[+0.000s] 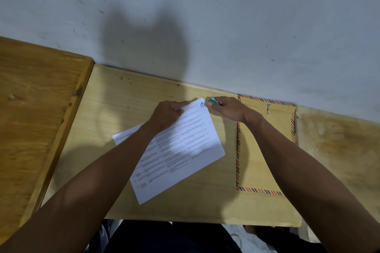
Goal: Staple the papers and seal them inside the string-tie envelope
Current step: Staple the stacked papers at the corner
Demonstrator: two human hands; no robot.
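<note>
A stack of white printed papers [185, 150] lies tilted on the light wooden desk [127, 113]. My left hand [166, 115] presses down on the stack's upper part, fingers closed over its top edge. My right hand [228, 109] grips a small teal stapler [213, 100] right at the papers' top right corner, beside a circled mark. The brown string-tie envelope [261, 156], edged with red and black stripes, lies flat to the right of the papers under my right forearm; its string closure [268, 108] shows near the top.
A darker wooden table [35, 109] adjoins the desk on the left. A grey wall [205, 16] rises directly behind the desk. My legs show below the desk's near edge [185, 221].
</note>
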